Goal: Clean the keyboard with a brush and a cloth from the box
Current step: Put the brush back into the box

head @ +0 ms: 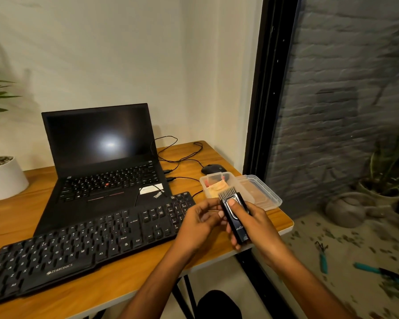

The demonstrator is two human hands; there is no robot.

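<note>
The right hand (251, 217) has its grip closed around a black brush (234, 217), the thumb pressed flat on the silver slider at the upper part of the handle and the fingers wrapped behind; the short dark bristles point up and away from the grip, towards the box. The left hand (200, 217) sits just to the left of that grip, its fingers curled loosely with the fingertips touching or almost touching the side of the brush handle; I cannot tell whether it pinches anything. Both hands hover above the right end of the wooden desk (124, 279); directly beyond the grip, just past the bristles, stands the clear plastic box (213, 185) with a pale cloth (218, 186) bunched inside; its lid (263, 194) lies open to the right of it. To the left of and below the left hand stretches the black Zebronics keyboard (78, 242), its number pad nearest the hands; further left and behind is an open ThinkPad laptop (101, 162) with a dark screen; a black mouse (213, 168) rests beyond the box; a white plant pot (2, 178) stands far left.
</note>
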